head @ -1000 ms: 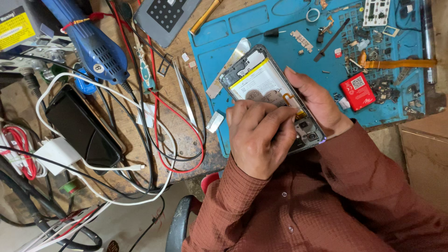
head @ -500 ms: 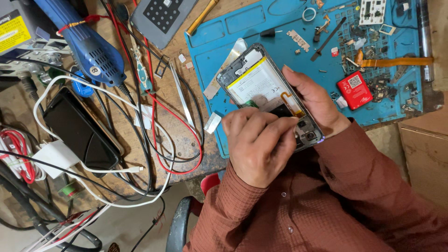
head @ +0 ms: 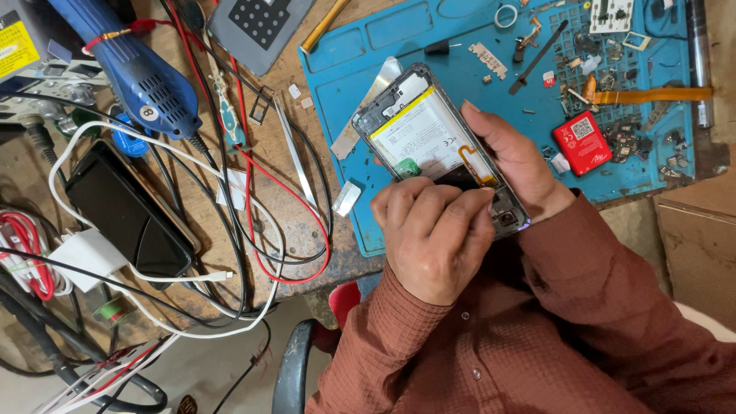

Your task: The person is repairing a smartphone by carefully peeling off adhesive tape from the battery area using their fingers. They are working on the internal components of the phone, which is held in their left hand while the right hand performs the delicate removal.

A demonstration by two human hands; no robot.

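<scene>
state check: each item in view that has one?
phone: back cover off, battery exposed, held tilted over the blue mat
left hand: fingers curled, pressing on the phone's lower end
right hand: gripping the phone's edge
black phone: screen dark, lying flat
tweezers: lying on bench, unheld

opened phone [head: 429,138]: dull grey metal frame, glossy white battery face | mat [head: 460,46]: matt blue, rubbery-looking (dusty in spots) | bench [head: 307,222]: worn, rough wood | hot-air gun [head: 130,69]: smooth blue plastic | tweezers [head: 295,157]: bright bare metal | sleeve [head: 537,337]: rust-brown woven cloth, matt
</scene>
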